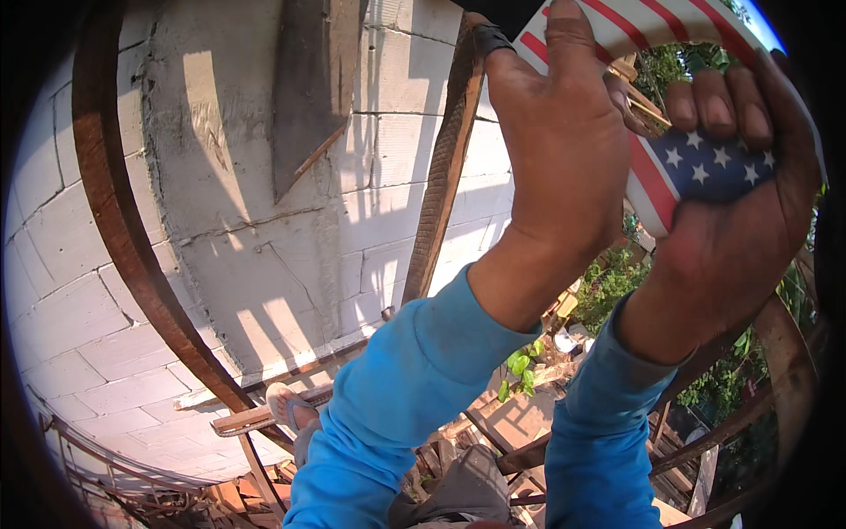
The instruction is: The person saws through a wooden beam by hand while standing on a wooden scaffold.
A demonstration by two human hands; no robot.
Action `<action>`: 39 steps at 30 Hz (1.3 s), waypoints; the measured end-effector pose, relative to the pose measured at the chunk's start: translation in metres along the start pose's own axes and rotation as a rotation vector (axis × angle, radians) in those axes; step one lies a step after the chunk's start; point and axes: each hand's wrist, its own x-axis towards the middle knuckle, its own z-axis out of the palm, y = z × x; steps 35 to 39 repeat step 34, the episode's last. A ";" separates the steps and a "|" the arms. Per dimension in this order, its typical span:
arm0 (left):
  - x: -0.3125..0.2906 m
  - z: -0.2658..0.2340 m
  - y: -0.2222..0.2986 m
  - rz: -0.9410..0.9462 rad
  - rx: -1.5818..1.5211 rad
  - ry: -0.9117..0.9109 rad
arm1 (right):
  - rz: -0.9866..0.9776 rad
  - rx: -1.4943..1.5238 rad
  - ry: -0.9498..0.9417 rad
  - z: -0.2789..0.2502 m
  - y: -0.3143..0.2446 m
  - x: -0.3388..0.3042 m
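Note:
At the upper right is a loop-shaped handle (pixel 652 189) printed with red and white stripes and white stars on blue; it looks like a handsaw's grip. My right hand (pixel 731 225) is closed on it, with fingertips curled through the opening. My left hand (pixel 564 150) reaches up beside it, its thumb lying against the striped upper part. A dark band wraps a finger of that hand near the top edge. Most of the left fingers are hidden behind the hand or cut off. A black flat piece next to the handle runs out of view.
A pale block wall (pixel 291 256) with a grey rendered panel fills the left. A curved-looking brown beam (pixel 123 212) and an upright timber (pixel 445 167) stand before it. Below, a sandalled foot (pixel 289 406) rests on a wooden bar. Scrap wood and green plants (pixel 608 295) lie lower down.

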 end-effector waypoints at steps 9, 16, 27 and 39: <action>-0.031 0.023 0.046 -0.176 -0.262 -0.051 | 0.028 0.048 -0.085 0.001 -0.018 -0.010; 0.019 -0.019 0.013 0.031 0.055 -0.240 | -0.079 0.024 0.073 0.034 0.020 0.009; 0.030 -0.002 0.025 0.051 0.041 -0.073 | 0.178 0.661 0.012 -0.007 0.040 0.030; -0.033 0.023 0.036 -0.163 0.315 -0.022 | 0.127 0.177 -0.106 -0.005 -0.024 -0.011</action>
